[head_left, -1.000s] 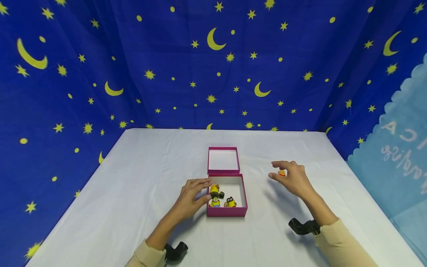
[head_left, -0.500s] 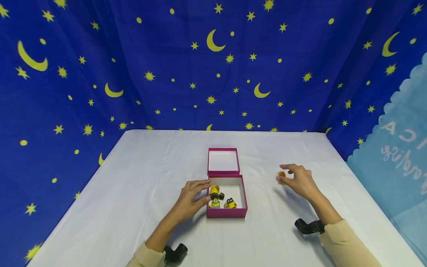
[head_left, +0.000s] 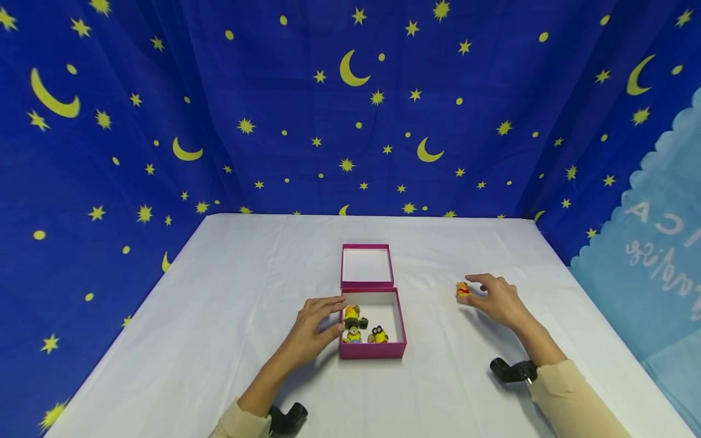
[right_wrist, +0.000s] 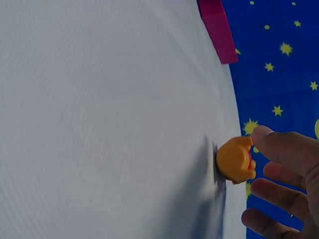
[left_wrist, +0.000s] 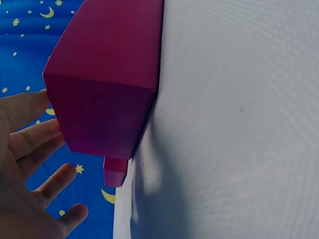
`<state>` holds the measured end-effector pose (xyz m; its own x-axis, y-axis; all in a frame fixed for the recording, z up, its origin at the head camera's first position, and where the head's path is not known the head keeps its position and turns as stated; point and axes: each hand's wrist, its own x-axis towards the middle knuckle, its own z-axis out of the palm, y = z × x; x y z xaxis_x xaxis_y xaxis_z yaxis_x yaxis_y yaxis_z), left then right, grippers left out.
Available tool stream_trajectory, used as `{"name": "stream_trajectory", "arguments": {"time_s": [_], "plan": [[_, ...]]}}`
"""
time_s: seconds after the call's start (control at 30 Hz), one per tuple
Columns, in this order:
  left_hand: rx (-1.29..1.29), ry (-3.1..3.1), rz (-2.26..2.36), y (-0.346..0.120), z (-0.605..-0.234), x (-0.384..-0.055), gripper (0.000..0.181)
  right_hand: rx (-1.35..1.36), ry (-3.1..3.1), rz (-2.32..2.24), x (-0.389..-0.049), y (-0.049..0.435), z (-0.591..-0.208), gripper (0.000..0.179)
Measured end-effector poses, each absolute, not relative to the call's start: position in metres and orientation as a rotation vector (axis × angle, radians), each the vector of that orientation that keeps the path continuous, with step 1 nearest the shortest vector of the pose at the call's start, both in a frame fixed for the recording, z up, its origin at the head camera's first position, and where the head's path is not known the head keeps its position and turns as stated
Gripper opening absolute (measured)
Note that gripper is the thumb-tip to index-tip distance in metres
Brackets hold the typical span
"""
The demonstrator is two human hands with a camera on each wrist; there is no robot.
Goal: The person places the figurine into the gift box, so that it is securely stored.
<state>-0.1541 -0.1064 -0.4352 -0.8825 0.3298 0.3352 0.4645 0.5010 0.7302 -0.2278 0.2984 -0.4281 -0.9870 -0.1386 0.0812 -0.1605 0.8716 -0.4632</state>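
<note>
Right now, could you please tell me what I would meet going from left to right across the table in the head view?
Left hand, magenta box, orange figurine, right hand.

Mirrored capitals "CA" over 1 line of mirrored, illegible script on the light-blue panel.

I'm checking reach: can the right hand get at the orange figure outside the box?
Likely yes: the right hand is close beside the orange figure, with nothing visible between them to block the way.
</note>
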Motion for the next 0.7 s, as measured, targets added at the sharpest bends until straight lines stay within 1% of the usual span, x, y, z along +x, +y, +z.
{"name": "stream_trajectory", "arguments": {"time_s": [0.37,0.7], "plan": [[-0.675,-2.624,-1.360,-0.107,-0.433,-0.154,0.042,0.246,-3.046,0.782,-0.235,0.305,-0.434,0.057],[-0.628,-2.664,-1.388,-0.106,-0.433,-0.153,0.043,0.274,-3.038,0.792,-0.241,0.307,-0.439,0.052]]}}
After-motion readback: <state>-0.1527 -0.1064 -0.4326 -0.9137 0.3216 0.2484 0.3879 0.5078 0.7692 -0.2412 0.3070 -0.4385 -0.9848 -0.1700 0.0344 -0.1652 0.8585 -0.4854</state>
